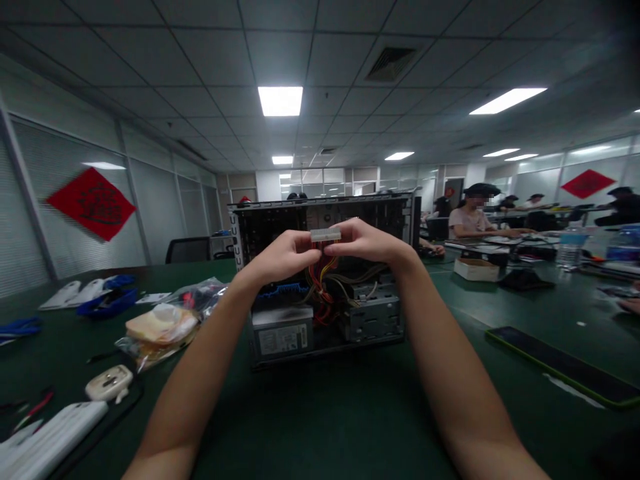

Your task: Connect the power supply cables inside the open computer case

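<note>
An open computer case (235, 240) stands on the green table, its inside facing me. In front of it, a pale wide power connector (325, 235) is pinched between my two hands. My left hand (286, 257) is closed on the connector's left end, and my right hand (364, 241) on its right end. Red, yellow and black wires (323, 280) run down from it into the case. At the lower left of the case sits the power supply (283, 333), with a label on its side. A metal drive cage (377, 317) is at the lower right.
To the left lie bread in a clear bag (163, 327), a beige plug adapter (109, 383), a white power strip (60, 437) and a blue tray (106, 303). On the right are a phone (560, 363), a small box (475, 269) and a water bottle (570, 247). A person (473, 217) sits behind.
</note>
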The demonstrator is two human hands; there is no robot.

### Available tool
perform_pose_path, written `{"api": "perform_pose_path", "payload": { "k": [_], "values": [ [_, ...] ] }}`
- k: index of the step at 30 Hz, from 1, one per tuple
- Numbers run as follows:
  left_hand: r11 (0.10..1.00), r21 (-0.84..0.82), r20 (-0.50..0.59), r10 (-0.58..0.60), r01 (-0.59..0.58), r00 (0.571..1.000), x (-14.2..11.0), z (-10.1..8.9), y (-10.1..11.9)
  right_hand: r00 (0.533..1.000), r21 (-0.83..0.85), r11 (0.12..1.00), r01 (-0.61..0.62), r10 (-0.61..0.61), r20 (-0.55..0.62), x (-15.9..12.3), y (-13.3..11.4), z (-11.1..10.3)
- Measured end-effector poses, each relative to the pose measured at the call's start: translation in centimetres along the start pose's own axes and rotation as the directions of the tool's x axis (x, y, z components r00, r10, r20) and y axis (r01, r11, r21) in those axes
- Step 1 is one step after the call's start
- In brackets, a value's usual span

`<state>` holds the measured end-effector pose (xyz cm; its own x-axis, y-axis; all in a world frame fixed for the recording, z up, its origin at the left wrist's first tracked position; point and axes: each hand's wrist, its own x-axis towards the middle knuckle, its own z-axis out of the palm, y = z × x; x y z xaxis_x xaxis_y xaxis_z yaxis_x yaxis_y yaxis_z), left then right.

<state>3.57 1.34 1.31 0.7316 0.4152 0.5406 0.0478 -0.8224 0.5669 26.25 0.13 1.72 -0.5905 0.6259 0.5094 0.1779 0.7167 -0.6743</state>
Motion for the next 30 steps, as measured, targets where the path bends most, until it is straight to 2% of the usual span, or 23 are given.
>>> {"api": "perform_pose_path", "payload": {
  "k": [3,7,13,20,22,25,30],
  "values": [
    [0.998,0.056,-0.034,0.021,-0.02,0.999,-0.1,0.0,-0.1,1.0,-0.004,1.0,-0.011,0.011,-0.006,0.1,0.0,0.1],
    [0.987,0.161,-0.095,-0.002,0.017,0.995,-0.3,0.1,0.1,1.0,-0.025,0.999,-0.02,0.019,-0.004,-0.2,-0.1,-0.1],
    [0.993,0.113,-0.096,-0.021,0.032,0.995,0.0,0.7,-0.1,1.0,-0.064,0.998,-0.028,0.029,0.011,-0.8,-0.4,-0.7],
    [0.976,0.219,-0.215,0.038,0.01,0.976,0.4,1.5,0.2,1.0,-0.034,0.999,0.006,-0.005,0.026,-1.0,-0.6,-0.8],
    [0.985,0.173,-0.181,0.036,-0.005,0.983,0.4,1.4,0.2,1.0,-0.032,0.999,0.009,-0.008,0.026,-0.9,-0.6,-0.8],
    [0.999,0.045,-0.076,0.022,-0.019,0.997,0.5,1.0,0.0,0.999,-0.021,1.0,0.013,-0.012,0.045,-1.0,-0.6,-0.8],
    [0.998,-0.068,0.07,-0.008,0.013,0.998,0.3,0.6,-0.1,0.996,-0.047,0.999,0.008,-0.004,0.094,-1.3,-0.9,-1.0]
  ]
}}
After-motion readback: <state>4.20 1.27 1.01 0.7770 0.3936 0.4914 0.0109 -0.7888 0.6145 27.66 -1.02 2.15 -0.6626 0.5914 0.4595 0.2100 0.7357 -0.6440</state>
